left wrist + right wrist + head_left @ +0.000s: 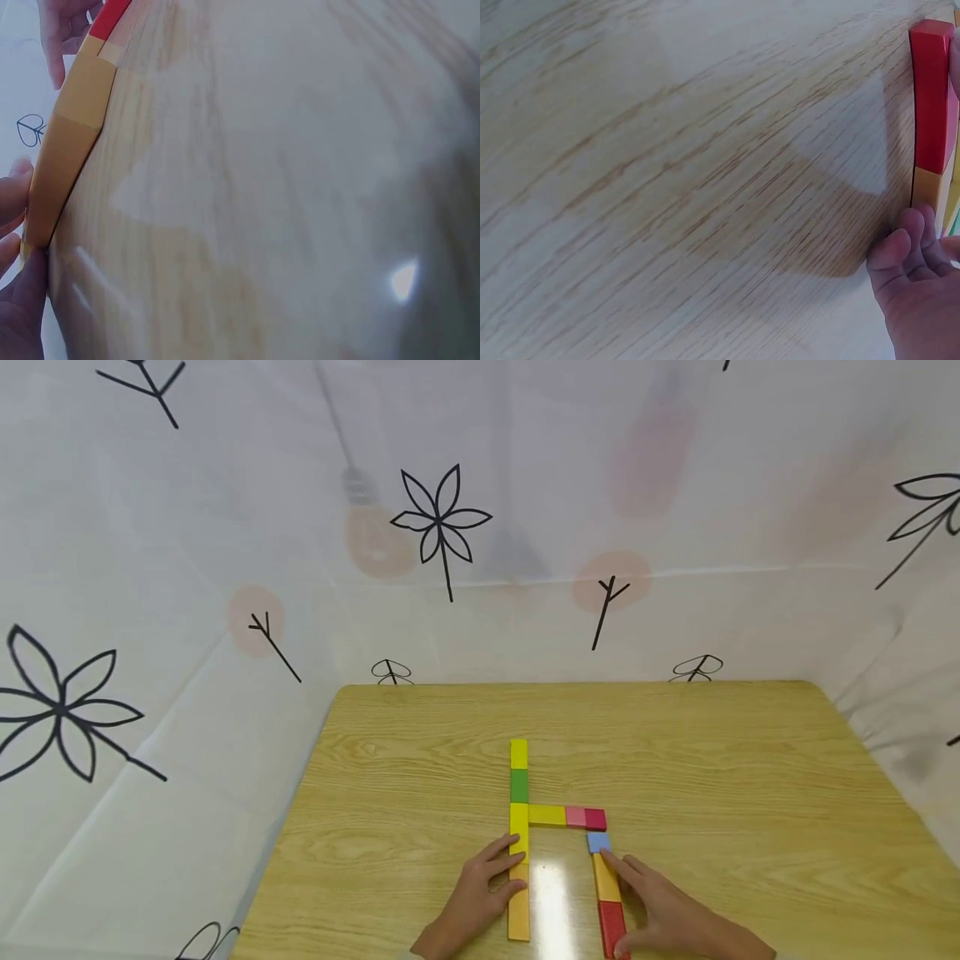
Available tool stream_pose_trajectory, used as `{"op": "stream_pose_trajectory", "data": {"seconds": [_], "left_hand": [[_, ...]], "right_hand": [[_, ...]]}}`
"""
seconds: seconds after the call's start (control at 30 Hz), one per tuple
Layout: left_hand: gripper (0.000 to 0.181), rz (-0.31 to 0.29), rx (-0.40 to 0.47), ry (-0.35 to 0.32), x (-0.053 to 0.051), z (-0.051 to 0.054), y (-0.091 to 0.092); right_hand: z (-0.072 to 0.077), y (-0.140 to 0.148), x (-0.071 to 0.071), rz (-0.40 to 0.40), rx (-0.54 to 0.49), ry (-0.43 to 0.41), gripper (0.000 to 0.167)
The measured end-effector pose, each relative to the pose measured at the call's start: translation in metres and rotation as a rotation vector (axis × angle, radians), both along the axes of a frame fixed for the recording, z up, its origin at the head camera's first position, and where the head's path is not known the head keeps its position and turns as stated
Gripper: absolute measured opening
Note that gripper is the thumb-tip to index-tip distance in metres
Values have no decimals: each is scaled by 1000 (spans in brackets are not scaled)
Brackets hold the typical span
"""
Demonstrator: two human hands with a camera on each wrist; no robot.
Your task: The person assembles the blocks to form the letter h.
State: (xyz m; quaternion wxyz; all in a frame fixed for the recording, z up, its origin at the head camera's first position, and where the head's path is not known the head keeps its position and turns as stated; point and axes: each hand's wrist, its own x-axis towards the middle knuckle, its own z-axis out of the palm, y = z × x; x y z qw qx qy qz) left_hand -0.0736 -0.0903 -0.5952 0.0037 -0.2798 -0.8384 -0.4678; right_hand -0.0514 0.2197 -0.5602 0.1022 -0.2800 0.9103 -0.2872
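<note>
In the head view, flat coloured blocks form a column and branches on the table. My left hand [474, 893] rests its fingertips on the lower column, at a yellow block [519, 820] and an orange block [518, 922]. A green block [519, 786] lies further up. My right hand [663, 910] touches a slightly slanted row: an index fingertip at the blue block [597, 842], the thumb on the red block [612, 927], a yellow-orange block [607, 878] between them. Its other fingers lie beside the row. The right wrist view shows fingertips against the row's side.
A crossbar of a yellow block [547, 815], a pink block [575, 817] and a magenta block [596, 819] joins the column. Just below the magenta block, a small gap separates it from the blue one. Printed white cloth [510, 635] borders the wooden table [390, 777].
</note>
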Motion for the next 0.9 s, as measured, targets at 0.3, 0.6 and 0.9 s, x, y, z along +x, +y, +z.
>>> {"op": "stream_pose_trajectory", "data": {"seconds": [0.3, 0.6, 0.9], "left_hand": [[40, 1, -12, 15, 0, 2, -1], [40, -2, -8, -6, -2, 2, -2], [39, 13, -8, 49, -1, -4, -2]], "right_hand": [[-3, 0, -5, 32, -65, -83, 106], [-3, -2, -6, 33, -115, -88, 102], [-4, -3, -6, 61, -169, -37, 99]]}}
